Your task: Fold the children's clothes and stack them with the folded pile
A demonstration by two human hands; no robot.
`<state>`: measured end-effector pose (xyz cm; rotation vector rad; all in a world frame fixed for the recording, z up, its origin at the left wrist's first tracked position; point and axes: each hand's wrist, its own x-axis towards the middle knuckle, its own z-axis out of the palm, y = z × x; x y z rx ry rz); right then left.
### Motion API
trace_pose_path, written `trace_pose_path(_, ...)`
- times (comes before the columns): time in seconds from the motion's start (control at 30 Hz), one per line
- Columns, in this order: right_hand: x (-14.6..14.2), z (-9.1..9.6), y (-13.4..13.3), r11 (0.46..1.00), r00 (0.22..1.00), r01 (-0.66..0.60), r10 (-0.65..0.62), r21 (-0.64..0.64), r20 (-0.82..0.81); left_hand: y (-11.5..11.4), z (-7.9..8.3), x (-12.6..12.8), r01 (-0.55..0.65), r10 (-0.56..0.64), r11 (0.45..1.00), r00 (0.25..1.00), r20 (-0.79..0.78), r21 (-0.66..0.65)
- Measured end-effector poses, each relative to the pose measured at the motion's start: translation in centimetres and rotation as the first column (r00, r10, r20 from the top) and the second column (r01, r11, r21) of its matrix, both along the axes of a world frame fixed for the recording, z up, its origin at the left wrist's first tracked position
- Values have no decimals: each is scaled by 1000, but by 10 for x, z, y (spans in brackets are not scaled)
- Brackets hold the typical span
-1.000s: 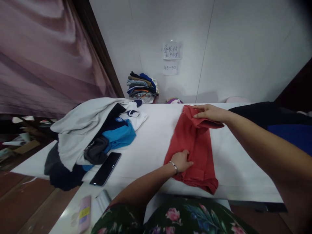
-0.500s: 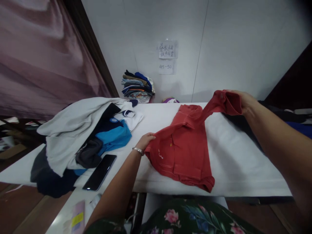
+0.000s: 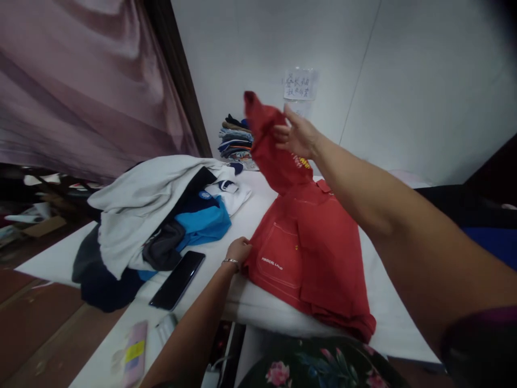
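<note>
A red garment (image 3: 307, 242) with small white lettering lies on the white table (image 3: 258, 307) in front of me. My left hand (image 3: 238, 251) grips its lower left corner, closed on the cloth at the table's near side. My right hand (image 3: 297, 134) is raised above the table and holds one end of the garment up in the air, fingers partly spread, the cloth hanging down from it to the table.
A heap of clothes (image 3: 157, 215), white, blue and dark, covers the table's left. A black phone (image 3: 177, 279) lies beside it. A stack of folded clothes (image 3: 236, 143) stands against the wall under a paper note (image 3: 299, 84). Dark fabric (image 3: 464, 205) lies at right.
My right hand has swung the red garment's end from the right side up and across to the left. My left hand kept hold of the lower left corner.
</note>
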<state>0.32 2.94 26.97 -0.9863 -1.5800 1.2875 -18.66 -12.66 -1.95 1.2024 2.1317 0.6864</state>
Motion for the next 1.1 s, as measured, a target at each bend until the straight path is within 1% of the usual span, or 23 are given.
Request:
trace_pose_path(0.03,-8,-7,-3,993,993,-120,120,9,11,-2,1,0,38,-42,999,992,-120,-34)
trace_pose_path(0.07,-11,-17,-6,968,968,-251,250,24,16,-5,3,0,74,-90,994,969,-232,-74)
trace_pose_path(0.1,-9,-28,-9,946,946,-324,324,14,20,-7,7,0,105,-137,988,938,-319,-115)
trace_pose_path(0.13,-3,-40,-12,937,934,-350,350,-10,68,-9,11,0,124,-171,982,909,-381,-144)
trace_pose_path(0.2,21,-66,-20,938,919,-344,346,-48,189,-13,20,4,156,-214,975,849,-484,-158)
trace_pose_path(0.27,54,-97,-31,949,899,-311,311,-51,308,-16,30,13,196,-221,975,808,-547,-104)
trace_pose_path(0.3,74,-114,-37,953,887,-297,297,-54,354,-17,34,21,228,-223,972,804,-551,-61)
trace_pose_path(0.37,115,-152,-49,972,891,-227,233,-63,390,-20,38,43,318,-271,948,828,-490,14)
trace_pose_path(0.4,136,-172,-55,987,898,-156,161,-46,409,-23,38,56,369,-316,929,842,-437,41)
trace_pose_path(0.43,158,-192,-61,998,892,-61,51,6,449,-26,36,71,419,-368,906,849,-379,59)
trace_pose_path(0.47,178,-212,-68,996,860,46,-79,78,504,-29,33,86,468,-423,881,846,-324,71)
trace_pose_path(0.5,198,-231,-74,978,809,145,-204,150,552,-33,28,101,508,-469,858,837,-282,78)
trace_pose_path(0.53,215,-249,-81,947,742,249,-320,201,589,-37,23,114,541,-507,838,823,-256,79)
trace_pose_path(0.57,230,-266,-90,920,686,317,-391,231,614,-41,18,127,563,-532,823,811,-245,76)
trace_pose_path(0.6,242,-280,-99,905,662,359,-419,229,621,-45,13,137,575,-544,815,802,-246,72)
trace_pose_path(0.63,251,-292,-108,900,665,391,-422,195,615,-48,9,146,578,-546,813,799,-252,68)
trace_pose_path(0.67,256,-303,-118,902,689,406,-409,149,598,-51,6,152,573,-541,817,801,-257,66)
trace_pose_path(0.7,259,-310,-127,908,724,408,-389,101,570,-53,4,157,561,-530,825,808,-256,63)
trace_pose_path(0.77,257,-320,-144,919,787,393,-349,23,509,-55,3,163,538,-514,841,825,-236,49)
trace_pose_path(0.83,251,-323,-157,925,808,380,-335,7,485,-55,5,165,523,-507,852,836,-207,22)
trace_pose_path(0.9,245,-322,-164,923,784,381,-349,47,513,-55,5,167,515,-505,857,845,-177,14)
trace_pose_path(1.03,239,-319,-172,906,697,377,-414,192,586,-55,0,168,510,-505,856,860,-71,89)
trace_pose_path(1.1,237,-319,-175,899,660,357,-436,255,612,-55,-2,168,508,-498,856,860,-107,97)
